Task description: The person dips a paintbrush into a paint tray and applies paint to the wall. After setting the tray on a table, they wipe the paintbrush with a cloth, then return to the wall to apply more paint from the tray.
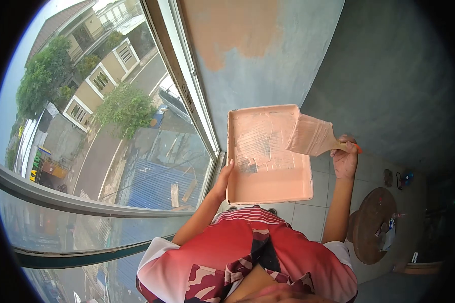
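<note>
A paint tray (273,185) with peach paint pooled in its near end and smeared over its ribbed slope is held in front of my body. My left hand (226,177) grips its left edge, fingers against the rim. In my right hand (346,157) is the handle of a wide paintbrush (311,135), fingers closed round it. The paint-covered bristles reach over the tray's right rim near the far corner. Beyond the tray, the grey wall (258,76) carries a peach painted patch (232,30) at the top.
A large window (151,151) fills the left side, its frame close to my left arm. At the lower right stands a round brown table (371,227) with small items on it. Pale floor tiles (308,217) show below the tray.
</note>
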The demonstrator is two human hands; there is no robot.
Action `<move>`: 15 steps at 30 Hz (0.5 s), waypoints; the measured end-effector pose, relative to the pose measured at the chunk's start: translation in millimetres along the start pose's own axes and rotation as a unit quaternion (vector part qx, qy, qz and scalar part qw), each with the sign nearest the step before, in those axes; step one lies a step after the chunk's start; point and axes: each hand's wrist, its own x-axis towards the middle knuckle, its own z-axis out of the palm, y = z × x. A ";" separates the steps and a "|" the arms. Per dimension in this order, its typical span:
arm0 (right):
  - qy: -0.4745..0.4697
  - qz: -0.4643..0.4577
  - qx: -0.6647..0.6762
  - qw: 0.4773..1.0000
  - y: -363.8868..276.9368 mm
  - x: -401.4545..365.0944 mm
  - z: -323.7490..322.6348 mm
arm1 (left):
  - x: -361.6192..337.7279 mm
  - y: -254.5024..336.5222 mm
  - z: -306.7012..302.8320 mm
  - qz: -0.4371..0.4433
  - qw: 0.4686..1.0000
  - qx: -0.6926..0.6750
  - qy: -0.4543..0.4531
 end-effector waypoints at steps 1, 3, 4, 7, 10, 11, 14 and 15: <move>0.024 0.004 0.027 0.999 10.8 -4.7 -20.8 | -5.1 3.7 5.2 -0.004 1.000 0.019 0.018; 0.085 0.004 0.112 0.990 31.6 -13.1 -67.3 | -3.5 -4.4 7.2 0.013 0.999 0.018 0.036; 0.089 0.004 0.105 0.990 33.0 -19.5 -74.5 | -2.1 -8.6 7.8 0.019 0.998 0.016 0.055; 0.100 -0.005 0.103 0.990 37.1 -33.0 -97.1 | 2.0 -20.6 7.9 0.029 0.998 -0.005 0.058; 0.137 0.019 0.049 0.989 34.7 -44.4 -111.4 | 8.1 -43.6 14.8 0.034 0.997 -0.035 0.058; 0.131 0.018 0.050 0.990 32.1 -46.7 -115.8 | 8.2 -49.7 21.3 0.034 0.996 -0.044 0.066; 0.063 0.070 -0.134 0.986 22.7 -43.3 -134.7 | 14.8 -67.7 40.4 0.071 0.991 0.004 0.109; 0.072 0.076 -0.124 0.987 20.2 -42.4 -145.4 | 20.2 -78.7 39.9 0.059 0.992 0.005 0.114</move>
